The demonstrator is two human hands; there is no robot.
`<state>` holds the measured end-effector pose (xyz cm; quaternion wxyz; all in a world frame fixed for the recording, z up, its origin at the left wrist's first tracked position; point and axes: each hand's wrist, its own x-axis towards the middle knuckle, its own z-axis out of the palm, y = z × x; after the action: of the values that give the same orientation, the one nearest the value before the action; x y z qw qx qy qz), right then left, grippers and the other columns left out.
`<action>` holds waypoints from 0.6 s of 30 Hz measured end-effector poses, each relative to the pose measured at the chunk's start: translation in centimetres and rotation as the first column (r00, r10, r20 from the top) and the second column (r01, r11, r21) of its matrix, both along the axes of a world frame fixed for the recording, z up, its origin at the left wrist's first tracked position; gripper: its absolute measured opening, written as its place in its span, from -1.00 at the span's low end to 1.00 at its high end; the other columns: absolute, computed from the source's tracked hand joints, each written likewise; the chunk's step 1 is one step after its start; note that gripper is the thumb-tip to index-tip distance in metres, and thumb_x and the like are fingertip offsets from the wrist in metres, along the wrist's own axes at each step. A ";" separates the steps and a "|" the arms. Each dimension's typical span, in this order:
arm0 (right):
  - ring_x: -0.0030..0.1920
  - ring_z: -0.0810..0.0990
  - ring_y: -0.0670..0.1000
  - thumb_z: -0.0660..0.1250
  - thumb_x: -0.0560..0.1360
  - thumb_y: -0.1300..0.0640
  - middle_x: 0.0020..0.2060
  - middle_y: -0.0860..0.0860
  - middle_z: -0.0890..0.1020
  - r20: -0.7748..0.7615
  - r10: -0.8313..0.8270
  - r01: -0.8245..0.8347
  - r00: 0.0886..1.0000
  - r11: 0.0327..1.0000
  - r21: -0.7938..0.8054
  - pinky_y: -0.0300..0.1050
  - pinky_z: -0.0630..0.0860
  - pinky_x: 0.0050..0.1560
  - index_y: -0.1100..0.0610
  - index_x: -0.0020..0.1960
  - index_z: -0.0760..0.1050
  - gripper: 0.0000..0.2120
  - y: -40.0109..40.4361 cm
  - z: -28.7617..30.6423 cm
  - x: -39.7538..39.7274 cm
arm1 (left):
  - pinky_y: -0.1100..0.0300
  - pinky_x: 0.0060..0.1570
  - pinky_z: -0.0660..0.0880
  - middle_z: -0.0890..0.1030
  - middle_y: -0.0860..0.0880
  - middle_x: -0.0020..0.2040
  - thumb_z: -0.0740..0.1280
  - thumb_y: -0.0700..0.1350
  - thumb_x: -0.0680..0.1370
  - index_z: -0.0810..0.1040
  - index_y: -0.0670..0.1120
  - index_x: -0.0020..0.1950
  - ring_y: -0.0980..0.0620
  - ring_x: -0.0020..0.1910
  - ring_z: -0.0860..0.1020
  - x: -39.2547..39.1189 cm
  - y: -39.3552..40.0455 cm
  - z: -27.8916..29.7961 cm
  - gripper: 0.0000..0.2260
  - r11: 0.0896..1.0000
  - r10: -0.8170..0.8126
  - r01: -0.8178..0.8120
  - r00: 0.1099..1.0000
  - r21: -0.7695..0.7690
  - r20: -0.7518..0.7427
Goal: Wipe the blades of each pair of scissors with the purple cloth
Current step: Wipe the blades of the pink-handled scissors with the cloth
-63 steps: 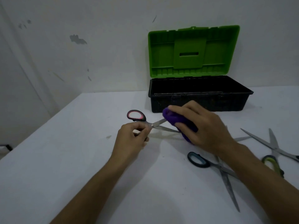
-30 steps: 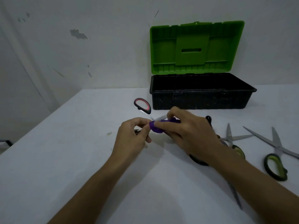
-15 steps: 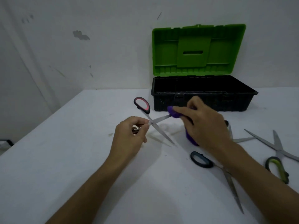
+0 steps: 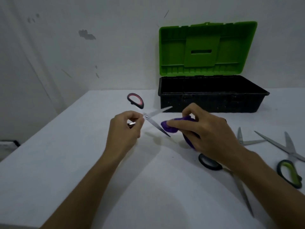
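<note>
Four pairs of scissors, one purple cloth [image 4: 170, 128] and one open toolbox [image 4: 211, 96]: the left hand [image 4: 124, 129] pinches the red-handled scissors [image 4: 149, 115] near the pivot, blades spread above the table [image 4: 66, 162], while the right hand [image 4: 209, 134] grips the cloth against the lower blade; three pairs lie right.
</note>
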<state>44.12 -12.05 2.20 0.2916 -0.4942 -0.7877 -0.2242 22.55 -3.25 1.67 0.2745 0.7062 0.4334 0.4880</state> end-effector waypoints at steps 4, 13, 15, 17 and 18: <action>-0.23 0.43 -0.06 0.48 0.43 0.13 0.02 0.09 0.53 0.027 -0.005 0.007 1.000 0.997 -0.081 -0.23 0.41 -0.41 -0.02 0.24 0.57 -0.62 1.0 0.0 -0.9 | 0.37 -0.39 0.47 0.61 0.08 -0.29 0.38 -0.17 0.55 0.65 -0.07 -0.08 0.15 -0.47 0.51 1.4 -1.3 -0.1 -0.94 0.995 -0.090 0.092 0.994 0.040 -0.067; -0.28 0.41 -0.07 0.23 0.55 0.03 0.03 0.04 0.48 0.013 -0.013 0.014 1.000 0.996 -0.090 -0.25 0.38 -0.38 -0.02 0.25 0.56 -0.69 0.2 0.3 2.4 | 0.12 -0.27 0.52 0.48 0.04 -0.17 0.45 -0.17 0.50 0.45 -0.12 -0.12 0.06 -0.29 0.50 0.3 -0.4 -1.1 -0.83 0.928 0.162 -0.062 0.955 0.367 -0.248; -0.25 0.42 -0.06 0.25 0.53 0.05 0.01 0.06 0.50 -0.014 -0.046 0.046 0.999 0.998 -0.031 -0.23 0.45 -0.38 0.02 0.26 0.56 -0.67 0.0 0.6 2.4 | 0.10 -0.27 0.50 0.43 0.05 -0.13 0.49 -0.20 0.45 0.39 -0.12 -0.07 0.06 -0.32 0.51 0.6 -0.7 -1.2 -0.74 0.936 0.151 -0.048 0.950 0.348 -0.275; -0.23 0.41 -0.08 0.28 0.51 0.08 0.00 0.06 0.51 -0.026 -0.066 0.066 0.998 0.998 0.007 -0.23 0.46 -0.38 0.03 0.27 0.57 -0.66 -0.1 0.5 2.3 | 0.19 -0.26 0.47 0.39 0.08 -0.10 0.48 -0.28 0.44 0.43 -0.11 0.07 0.08 -0.34 0.48 0.7 -1.0 -1.2 -0.69 0.926 0.134 -0.011 0.944 0.378 -0.301; -0.23 0.43 -0.07 0.28 0.52 0.08 0.00 0.06 0.51 -0.031 -0.071 0.072 0.997 0.997 0.017 -0.22 0.47 -0.38 0.03 0.27 0.56 -0.67 -0.1 0.4 2.3 | 0.22 -0.26 0.45 0.37 0.09 -0.11 0.46 -0.29 0.44 0.45 -0.09 0.16 0.09 -0.35 0.45 0.6 -0.9 -1.2 -0.64 0.919 0.135 0.002 0.938 0.393 -0.320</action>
<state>46.40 -12.16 2.64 0.2997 -0.5227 -0.7630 -0.2342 23.12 -4.17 0.46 0.0333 0.8048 0.3931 0.4435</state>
